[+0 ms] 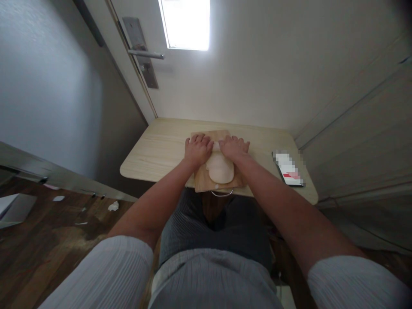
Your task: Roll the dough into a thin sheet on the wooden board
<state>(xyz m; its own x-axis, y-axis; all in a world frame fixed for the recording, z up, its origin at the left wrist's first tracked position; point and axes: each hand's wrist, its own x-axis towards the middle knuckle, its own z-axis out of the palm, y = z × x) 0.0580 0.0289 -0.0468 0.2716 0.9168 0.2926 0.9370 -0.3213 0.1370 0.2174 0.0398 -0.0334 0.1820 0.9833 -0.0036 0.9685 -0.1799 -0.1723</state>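
Observation:
A flattened piece of pale dough [220, 168] lies on a wooden board [202, 180] near the front edge of a light wooden table [161, 148]. My left hand [197, 148] and my right hand [233, 146] rest side by side at the far end of the dough. Their fingers curl over a pale rolling pin [216, 146], of which only a short piece shows between them. A white cord loop [222, 194] hangs from the board's near edge.
A phone [289, 169] lies on the table's right side. A door with a metal handle [146, 54] and a bright window stands behind the table. Grey walls close in left and right. Scraps of paper [113, 206] lie on the dark wooden floor at left.

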